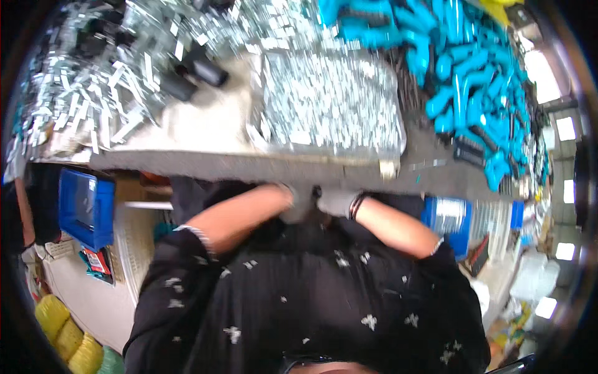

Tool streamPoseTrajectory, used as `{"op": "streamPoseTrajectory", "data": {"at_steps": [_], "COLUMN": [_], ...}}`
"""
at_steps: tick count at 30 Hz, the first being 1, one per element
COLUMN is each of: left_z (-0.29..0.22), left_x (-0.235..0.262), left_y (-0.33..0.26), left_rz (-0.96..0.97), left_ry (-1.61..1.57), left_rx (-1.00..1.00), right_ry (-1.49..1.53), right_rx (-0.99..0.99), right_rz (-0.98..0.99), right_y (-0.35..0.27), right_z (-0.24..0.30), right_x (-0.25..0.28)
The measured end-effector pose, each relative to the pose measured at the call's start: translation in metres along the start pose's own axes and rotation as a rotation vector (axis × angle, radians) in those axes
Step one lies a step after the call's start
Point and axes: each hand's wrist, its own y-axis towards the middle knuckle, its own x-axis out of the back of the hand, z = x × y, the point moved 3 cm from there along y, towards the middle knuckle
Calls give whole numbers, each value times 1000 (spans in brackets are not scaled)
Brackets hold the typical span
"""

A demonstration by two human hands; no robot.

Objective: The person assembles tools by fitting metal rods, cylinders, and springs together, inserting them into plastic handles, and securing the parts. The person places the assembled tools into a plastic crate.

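Observation:
Both my hands are in pale grey gloves, close together in front of my body, just below the table's near edge. My left hand (300, 203) comes in from the left, and my right hand (337, 202) faces it from the right. A small dark piece (316, 191) shows between them; its kind is too blurred to make out. Motion smears the fingers of both hands, so their grip does not show. Beyond the edge, nearest to the hands, a clear tray (402, 134) full of small shiny metal pieces (330, 100) rests on the table.
Loose metal strips (118, 93) and black parts (208, 70) lie at the left of the table (205, 118). Teal curved plastic parts (464, 81) are heaped at the right. Blue bins (87, 209) stand below on both sides. Yellow sacks (59, 324) sit at the lower left.

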Motion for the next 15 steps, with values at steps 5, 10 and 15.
{"op": "streamPoseTrajectory", "data": {"at_steps": [5, 10, 15], "left_z": [-18, -7, -29], "left_x": [1, 2, -18], "left_y": [-4, -13, 5], "left_rz": [-103, -78, -51], "left_ry": [128, 156, 127], "left_rx": [-17, 15, 8], "right_ry": [-641, -833, 250], "right_rx": [397, 292, 163], "right_rz": [64, 181, -287], "right_y": [46, 64, 61], "right_z": [-67, -59, -75], "right_x": [-93, -95, -77]}}
